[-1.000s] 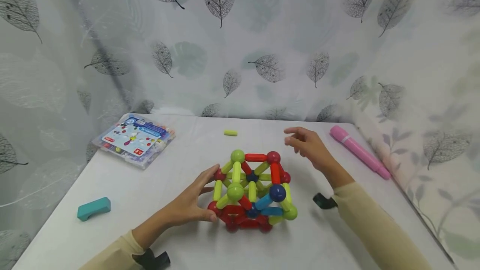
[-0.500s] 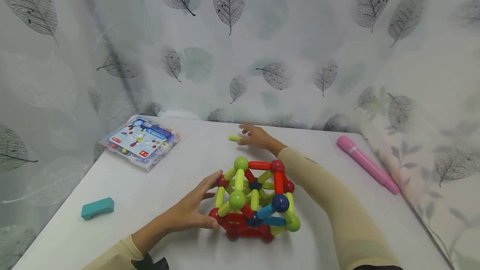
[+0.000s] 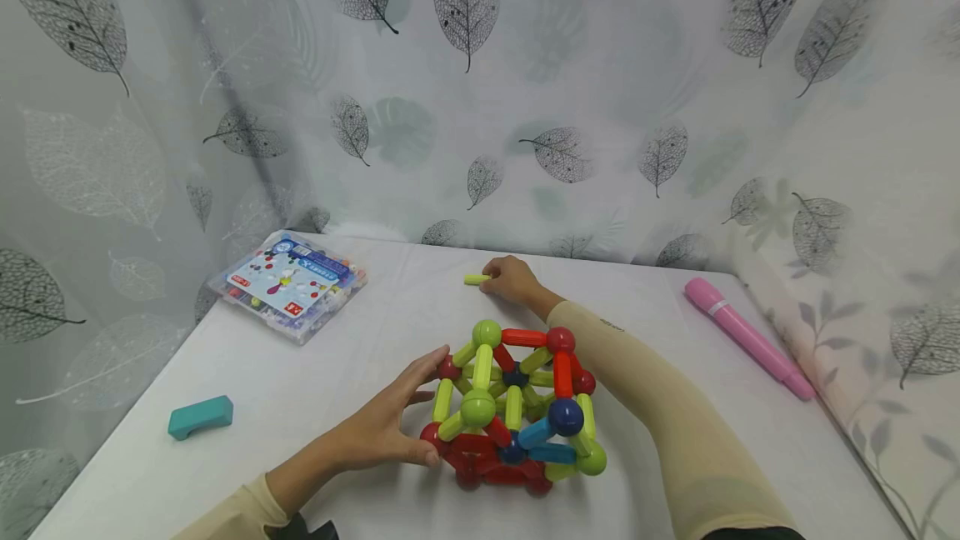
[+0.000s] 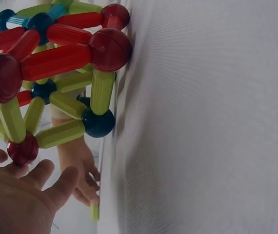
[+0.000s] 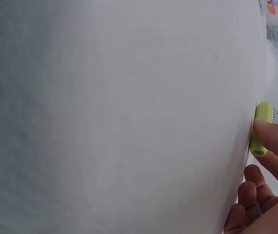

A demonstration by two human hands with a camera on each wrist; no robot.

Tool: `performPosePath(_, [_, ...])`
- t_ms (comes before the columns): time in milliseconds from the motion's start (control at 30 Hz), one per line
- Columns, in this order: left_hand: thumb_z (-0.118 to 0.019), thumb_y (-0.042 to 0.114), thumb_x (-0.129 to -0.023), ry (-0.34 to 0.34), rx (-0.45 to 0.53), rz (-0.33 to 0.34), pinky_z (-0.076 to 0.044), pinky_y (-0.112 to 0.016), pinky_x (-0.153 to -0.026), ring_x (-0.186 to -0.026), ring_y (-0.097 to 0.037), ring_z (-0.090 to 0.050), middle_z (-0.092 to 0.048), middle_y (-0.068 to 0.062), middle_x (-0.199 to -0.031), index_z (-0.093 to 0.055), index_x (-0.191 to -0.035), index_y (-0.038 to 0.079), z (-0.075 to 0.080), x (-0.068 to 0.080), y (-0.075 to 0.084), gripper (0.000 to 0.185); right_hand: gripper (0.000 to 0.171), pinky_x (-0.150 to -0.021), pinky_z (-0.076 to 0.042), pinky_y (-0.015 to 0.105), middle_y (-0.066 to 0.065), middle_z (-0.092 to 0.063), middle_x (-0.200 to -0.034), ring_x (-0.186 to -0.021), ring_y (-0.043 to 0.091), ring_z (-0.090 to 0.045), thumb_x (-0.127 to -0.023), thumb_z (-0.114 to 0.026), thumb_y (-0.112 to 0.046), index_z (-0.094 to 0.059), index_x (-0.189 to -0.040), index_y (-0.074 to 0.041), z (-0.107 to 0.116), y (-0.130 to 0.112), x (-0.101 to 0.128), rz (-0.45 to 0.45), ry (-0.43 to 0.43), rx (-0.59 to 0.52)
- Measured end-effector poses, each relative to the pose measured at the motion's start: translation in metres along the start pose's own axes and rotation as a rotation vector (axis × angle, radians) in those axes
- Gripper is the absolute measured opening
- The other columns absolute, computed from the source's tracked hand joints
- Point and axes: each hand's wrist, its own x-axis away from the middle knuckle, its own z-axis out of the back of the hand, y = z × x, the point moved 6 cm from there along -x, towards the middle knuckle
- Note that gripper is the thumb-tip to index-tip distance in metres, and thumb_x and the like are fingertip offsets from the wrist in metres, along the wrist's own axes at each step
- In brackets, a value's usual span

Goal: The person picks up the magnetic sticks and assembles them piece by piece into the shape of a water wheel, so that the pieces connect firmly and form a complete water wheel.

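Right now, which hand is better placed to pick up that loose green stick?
The right hand: its fingertips already touch the green stick at the table's far side. The left hand rests against the ball-and-stick model.

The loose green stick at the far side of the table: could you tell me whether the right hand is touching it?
Touching. In the right wrist view a fingertip of the right hand lies against the green stick; the head view agrees.
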Motion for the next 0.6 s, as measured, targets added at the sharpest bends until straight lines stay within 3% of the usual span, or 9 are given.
performPosePath(133, [-0.081,0.055,-0.08,-0.008,0.015,0.007,-0.043,-0.04,-0.113,-0.149,-0.01,-0.032,-0.024,0.016,-0.165,-0.013,-0.162,0.04,-0.001,0.0,-0.002,0.107,0.032,-0.091,-0.052,0.039,0.008,-0.067,-0.114,-0.103,0.023,-0.061,-0.091,-0.075,-0.026,-0.072,-0.119,-0.011,0.001,0.005,0.0,-0.034,0.01,-0.081])
performPosePath(267, [-0.081,0.055,-0.08,-0.014,0.016,0.01,-0.043,-0.039,-0.113,-0.148,-0.011,-0.033,-0.025,0.016,-0.164,-0.013,-0.162,0.041,-0.002,-0.001,-0.002,0.107,0.031,-0.089,-0.052,0.038,0.006,-0.067,-0.115,-0.102,0.023,-0.06,-0.09,-0.077,-0.025,-0.07,-0.117,-0.012,0.011,0.014,0.011,-0.074,0.002,-0.27])
performPosePath(433, [-0.082,0.054,-0.08,-0.015,0.007,0.001,-0.043,-0.037,-0.113,-0.148,-0.011,-0.033,-0.026,0.016,-0.164,-0.013,-0.162,0.041,-0.004,-0.003,-0.001,0.107,0.032,-0.104,-0.046,0.048,0.01,-0.065,-0.12,-0.111,0.027,-0.056,-0.091,-0.076,-0.02,-0.066,-0.119,-0.009,0.042,0.017,0.037,-0.12,0.022,-0.542])
performPosePath(600, [-0.083,0.053,-0.08,0.006,-0.009,-0.009,-0.044,-0.04,-0.112,-0.148,-0.013,-0.034,-0.027,0.015,-0.164,-0.014,-0.162,0.041,0.0,-0.002,-0.001,0.108,0.036,-0.112,-0.041,0.053,0.012,-0.064,-0.124,-0.117,0.029,-0.056,-0.092,-0.074,-0.022,-0.061,-0.123,-0.009,0.07,0.004,0.072,-0.125,0.026,-0.642])
